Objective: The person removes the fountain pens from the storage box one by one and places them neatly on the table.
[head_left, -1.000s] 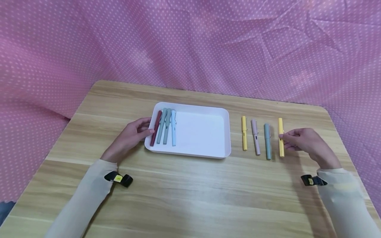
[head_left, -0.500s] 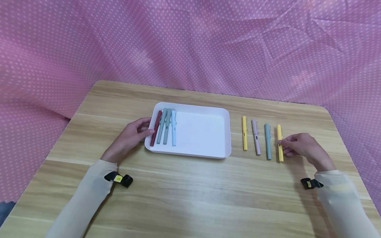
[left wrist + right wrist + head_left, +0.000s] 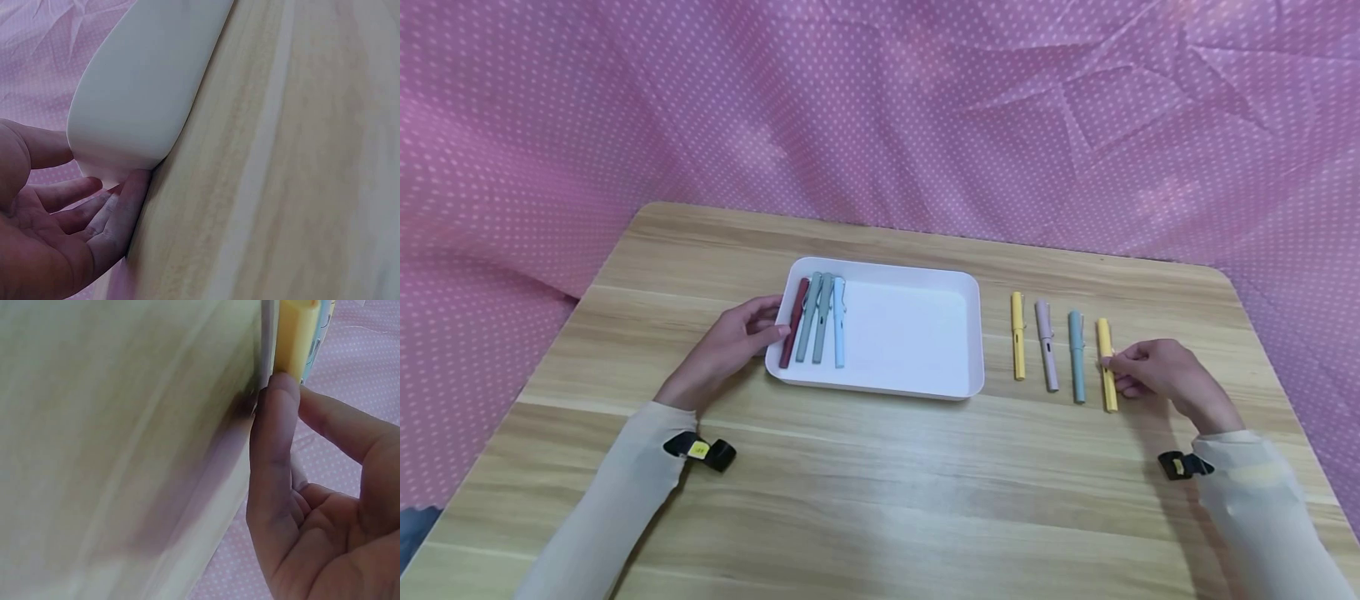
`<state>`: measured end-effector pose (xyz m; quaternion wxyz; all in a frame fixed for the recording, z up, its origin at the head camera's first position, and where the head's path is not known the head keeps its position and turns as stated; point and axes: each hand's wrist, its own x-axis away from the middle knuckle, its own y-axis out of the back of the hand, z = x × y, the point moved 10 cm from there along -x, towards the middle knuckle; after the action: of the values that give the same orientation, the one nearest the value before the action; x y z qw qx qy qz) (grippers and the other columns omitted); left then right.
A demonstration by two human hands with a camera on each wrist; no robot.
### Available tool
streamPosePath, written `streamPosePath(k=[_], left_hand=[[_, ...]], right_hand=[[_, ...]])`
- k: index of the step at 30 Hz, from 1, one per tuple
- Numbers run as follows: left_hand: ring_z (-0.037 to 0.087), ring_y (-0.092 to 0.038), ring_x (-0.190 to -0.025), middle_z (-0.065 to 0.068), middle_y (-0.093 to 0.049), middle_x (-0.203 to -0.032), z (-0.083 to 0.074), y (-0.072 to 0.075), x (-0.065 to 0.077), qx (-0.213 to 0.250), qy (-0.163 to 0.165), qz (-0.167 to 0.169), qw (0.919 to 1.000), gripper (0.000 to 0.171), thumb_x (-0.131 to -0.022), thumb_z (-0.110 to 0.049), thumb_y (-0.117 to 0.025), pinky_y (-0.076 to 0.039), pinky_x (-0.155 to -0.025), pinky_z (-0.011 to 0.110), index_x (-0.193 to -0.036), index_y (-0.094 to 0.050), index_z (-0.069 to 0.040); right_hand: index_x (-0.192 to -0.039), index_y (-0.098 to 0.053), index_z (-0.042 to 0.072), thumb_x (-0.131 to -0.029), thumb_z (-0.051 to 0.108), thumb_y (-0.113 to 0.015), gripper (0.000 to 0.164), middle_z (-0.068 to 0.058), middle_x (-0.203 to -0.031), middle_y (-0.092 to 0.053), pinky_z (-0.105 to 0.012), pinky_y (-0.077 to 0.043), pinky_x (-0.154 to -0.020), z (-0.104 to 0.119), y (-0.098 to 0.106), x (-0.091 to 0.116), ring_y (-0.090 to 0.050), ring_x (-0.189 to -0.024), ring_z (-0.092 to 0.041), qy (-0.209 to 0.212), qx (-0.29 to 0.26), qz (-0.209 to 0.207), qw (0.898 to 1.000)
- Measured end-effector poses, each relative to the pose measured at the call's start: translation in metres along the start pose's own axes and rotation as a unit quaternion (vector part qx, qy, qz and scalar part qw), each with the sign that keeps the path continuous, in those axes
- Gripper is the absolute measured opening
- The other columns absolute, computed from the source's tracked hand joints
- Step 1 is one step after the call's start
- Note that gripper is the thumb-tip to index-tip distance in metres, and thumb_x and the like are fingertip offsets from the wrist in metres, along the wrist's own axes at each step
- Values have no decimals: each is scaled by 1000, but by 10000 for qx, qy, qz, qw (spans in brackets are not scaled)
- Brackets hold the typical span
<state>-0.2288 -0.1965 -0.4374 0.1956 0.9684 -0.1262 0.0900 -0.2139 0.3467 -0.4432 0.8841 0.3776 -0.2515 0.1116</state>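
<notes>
Right hand pinches the yellow pen about mid-barrel, thumb against fingers. Pen looks like rigid plastic: probably light, stiff, not fragile, smooth enough to roll or twist in a loose pinch. Mid-barrel should be the best hold, near balance; an end hold would likely let it swing. Pen sits at the fingertips, on the hand's tray-facing side, farthest out of four to the right of the white tray; can't tell if it's off the table. Going in toward the tray: blue-green pen, lilac pen, second yellow pen, none touching. Left hand grips the tray's left end, thumb over the rim. In the tray near that end: dark red pen, two grey-green pens, light blue pen.
</notes>
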Motion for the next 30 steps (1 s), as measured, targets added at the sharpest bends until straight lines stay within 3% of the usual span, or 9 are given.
streamPosePath(k=[30], left_hand=[[26,-49,-118,11,-53,-128,0,3,0,-79,18,-132,9999,58,-94,-25,-60,-39,-103,41,-145,-36,-10]], right_hand=[[-97,-59,-7,-89,38,-64,46,-6,-79,-65,-29,-56,-64,2,3,4,-63,-71,-16,34,345,-199,9992]])
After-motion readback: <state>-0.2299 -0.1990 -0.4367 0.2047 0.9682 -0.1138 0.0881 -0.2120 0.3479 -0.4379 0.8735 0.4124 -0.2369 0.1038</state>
